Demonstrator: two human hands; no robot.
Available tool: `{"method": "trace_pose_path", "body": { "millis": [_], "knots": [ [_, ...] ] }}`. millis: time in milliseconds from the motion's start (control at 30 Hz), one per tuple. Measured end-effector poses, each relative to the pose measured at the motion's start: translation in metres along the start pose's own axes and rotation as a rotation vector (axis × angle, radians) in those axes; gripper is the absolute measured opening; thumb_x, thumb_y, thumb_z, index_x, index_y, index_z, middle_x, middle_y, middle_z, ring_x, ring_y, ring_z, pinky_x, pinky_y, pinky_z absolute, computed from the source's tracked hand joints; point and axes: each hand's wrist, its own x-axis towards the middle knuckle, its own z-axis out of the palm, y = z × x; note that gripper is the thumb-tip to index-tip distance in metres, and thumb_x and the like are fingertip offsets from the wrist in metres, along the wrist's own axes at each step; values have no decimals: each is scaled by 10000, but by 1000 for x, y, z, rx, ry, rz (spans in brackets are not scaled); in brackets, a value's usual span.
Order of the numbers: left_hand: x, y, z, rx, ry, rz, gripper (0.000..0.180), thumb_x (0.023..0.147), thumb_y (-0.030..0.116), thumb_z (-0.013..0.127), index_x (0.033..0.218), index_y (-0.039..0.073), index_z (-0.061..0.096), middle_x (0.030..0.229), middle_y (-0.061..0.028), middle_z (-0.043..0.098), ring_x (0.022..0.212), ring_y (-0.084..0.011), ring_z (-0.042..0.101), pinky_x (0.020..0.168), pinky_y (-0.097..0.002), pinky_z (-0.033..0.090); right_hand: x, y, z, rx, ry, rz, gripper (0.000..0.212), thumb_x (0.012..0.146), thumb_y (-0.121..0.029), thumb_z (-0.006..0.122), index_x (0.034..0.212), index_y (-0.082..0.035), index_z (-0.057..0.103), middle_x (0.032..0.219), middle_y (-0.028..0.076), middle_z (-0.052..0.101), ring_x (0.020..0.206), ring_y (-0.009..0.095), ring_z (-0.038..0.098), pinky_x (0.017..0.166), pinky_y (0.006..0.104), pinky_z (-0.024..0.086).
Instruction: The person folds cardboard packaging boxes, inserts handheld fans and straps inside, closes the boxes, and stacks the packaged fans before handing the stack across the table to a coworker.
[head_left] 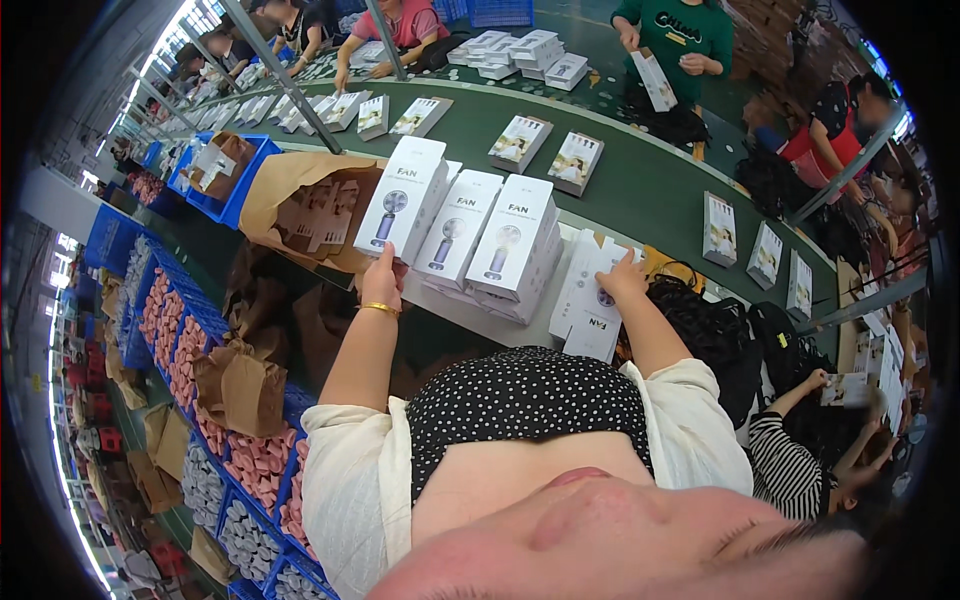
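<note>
My left hand (381, 273) grips the lower end of a white fan box (402, 195), thumb on its printed front; the other fingers are hidden beneath. This box leans at the left of two stacks of similar closed boxes, a middle one (458, 228) and a right one (512, 235). My right hand (626, 280) rests with fingers apart on flat, unfolded fan cartons (576, 290), which lie right of the stacks. Both hands are over a white tabletop (445, 302).
A large brown paper bag (268, 200) holding printed pieces stands open at left. Beyond runs a green conveyor belt (640, 190) carrying printed boxes. Black cords (690, 320) heap at right. Blue crates (212, 310) of pink parts line the left. Several people work nearby.
</note>
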Motion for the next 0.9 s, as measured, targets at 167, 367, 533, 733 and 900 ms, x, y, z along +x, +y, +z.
{"method": "trace_pose_path", "body": {
  "millis": [167, 367, 533, 733, 900],
  "knots": [
    [-2, 3, 1, 86, -5, -45, 293, 854, 410, 518, 853, 119, 554, 744, 20, 544, 628, -89, 474, 550, -230, 323, -4, 7, -7, 8, -70, 39, 1002, 614, -403, 697, 1374, -93, 123, 1280, 201, 351, 1101, 317, 467, 867, 397, 430],
    [-13, 13, -3, 488, 36, 246, 410, 888, 399, 422, 868, 8, 542, 772, -66, 576, 694, -157, 538, 588, -260, 419, -19, 4, -25, 123, -7, 25, 969, 627, -278, 716, 1368, -67, 128, 1226, 197, 414, 1070, 313, 482, 874, 387, 424],
    [-6, 23, 4, 665, -28, 439, 463, 882, 412, 417, 845, -34, 536, 765, -115, 567, 667, -192, 541, 626, -282, 444, 24, 32, 12, 895, 327, -320, 592, 717, -4, 551, 1258, 22, 311, 1075, 185, 519, 998, 281, 528, 848, 346, 417],
    [17, 7, -12, 789, 135, 648, 370, 854, 348, 468, 726, 5, 520, 644, -119, 531, 589, -230, 529, 575, -329, 412, -19, 20, -14, 1323, 37, -165, 350, 715, -10, 506, 1060, 38, 477, 963, 104, 556, 874, 187, 544, 778, 282, 419],
    [-44, -11, 61, 738, -450, 1049, 170, 805, 119, 563, 924, 14, 502, 768, -86, 522, 705, -189, 511, 642, -298, 422, -65, 6, -39, 1478, 65, -467, 314, 690, 4, 487, 1003, 10, 504, 886, 58, 565, 820, 129, 539, 758, 252, 422]
  ]
}}
